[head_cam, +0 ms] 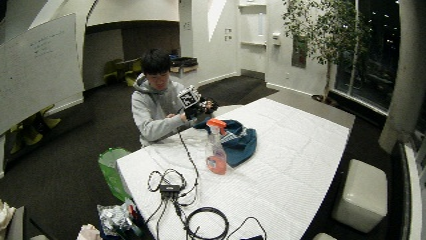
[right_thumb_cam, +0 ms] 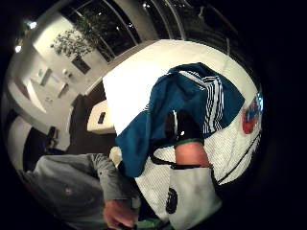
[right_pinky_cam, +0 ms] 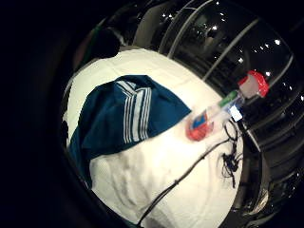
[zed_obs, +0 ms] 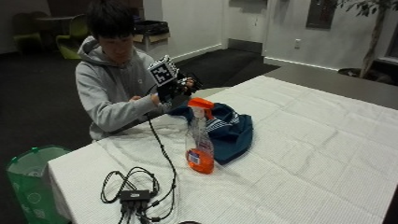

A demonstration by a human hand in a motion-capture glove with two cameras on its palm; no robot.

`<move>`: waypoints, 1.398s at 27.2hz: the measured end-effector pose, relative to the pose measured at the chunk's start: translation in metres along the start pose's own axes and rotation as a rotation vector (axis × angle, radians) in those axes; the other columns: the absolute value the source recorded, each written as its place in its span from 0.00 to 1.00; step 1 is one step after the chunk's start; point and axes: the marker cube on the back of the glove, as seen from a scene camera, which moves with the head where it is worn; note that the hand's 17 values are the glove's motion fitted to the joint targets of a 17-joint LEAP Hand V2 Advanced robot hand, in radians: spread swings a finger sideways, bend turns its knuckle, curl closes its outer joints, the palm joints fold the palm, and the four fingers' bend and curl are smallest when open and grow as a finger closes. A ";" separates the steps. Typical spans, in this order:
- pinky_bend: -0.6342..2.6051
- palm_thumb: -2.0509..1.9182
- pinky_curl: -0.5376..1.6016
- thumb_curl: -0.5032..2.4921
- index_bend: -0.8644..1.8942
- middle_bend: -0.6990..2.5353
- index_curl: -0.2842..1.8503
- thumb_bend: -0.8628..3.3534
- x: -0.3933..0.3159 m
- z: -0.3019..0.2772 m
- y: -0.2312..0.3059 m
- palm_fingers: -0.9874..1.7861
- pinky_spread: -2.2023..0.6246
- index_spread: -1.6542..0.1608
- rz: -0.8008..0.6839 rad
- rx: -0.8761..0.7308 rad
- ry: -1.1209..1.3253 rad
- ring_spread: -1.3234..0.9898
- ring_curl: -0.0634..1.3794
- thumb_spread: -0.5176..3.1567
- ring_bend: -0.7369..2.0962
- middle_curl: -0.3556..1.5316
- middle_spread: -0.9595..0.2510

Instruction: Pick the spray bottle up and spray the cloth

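A green bin point(zed_obs: 30, 179) is standing on the floor by the near corner of the table point(zed_obs: 323, 154), which is wearing a white cloth cover. On that near end a tangle of black cable and a small hub point(zed_obs: 135, 194) is lying. Beyond it, the spray bottle point(zed_obs: 199, 140) is standing upright on the table, orange liquid filling its lower part and an orange trigger head topping it; nothing is touching it. Just behind and beside the bottle, the cloth point(zed_obs: 227, 130), a dark blue garment with white stripes, is lying bunched on the table. Farther back, the person in a grey hoodie is sitting at the table edge, holding the gloved right hand point(zed_obs: 177, 88) raised at chest height above the table, well clear of the bottle and cloth. The bare hand point(zed_obs: 146, 99) is touching it at the wrist. Whether the gloved fingers are curled or straight cannot be told. Both palm views are looking down on the cloth and bottle.
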 end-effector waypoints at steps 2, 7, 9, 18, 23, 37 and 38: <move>0.30 0.66 0.29 0.22 0.37 0.31 0.17 0.29 0.000 0.000 0.000 0.60 0.81 0.81 -0.006 -0.002 -0.005 0.56 0.11 0.26 0.40 0.25 0.77; 0.30 0.67 0.33 0.23 0.37 0.32 0.20 0.28 -0.001 0.001 -0.001 0.58 0.83 0.78 -0.009 -0.006 -0.008 0.56 0.17 0.32 0.41 0.28 0.76; 0.30 0.68 0.34 0.24 0.37 0.32 0.21 0.28 0.000 0.001 -0.002 0.58 0.83 0.77 -0.007 -0.005 -0.007 0.56 0.19 0.33 0.41 0.29 0.76; 0.29 0.69 0.36 0.26 0.36 0.31 0.23 0.26 -0.001 0.001 0.002 0.57 0.84 0.75 -0.032 0.002 -0.009 0.55 0.21 0.37 0.41 0.33 0.76; 0.29 0.69 0.37 0.27 0.36 0.31 0.24 0.25 0.009 -0.005 0.017 0.57 0.84 0.74 -0.006 0.039 0.011 0.55 0.23 0.38 0.41 0.34 0.76; 0.30 0.70 0.39 0.29 0.33 0.32 0.23 0.22 0.150 -0.048 0.109 0.57 0.84 0.76 0.339 0.347 -0.044 0.55 0.26 0.40 0.41 0.37 0.76; 0.30 0.70 0.39 0.29 0.34 0.32 0.23 0.22 0.157 -0.049 0.113 0.56 0.84 0.76 0.354 0.359 -0.047 0.55 0.26 0.40 0.41 0.37 0.76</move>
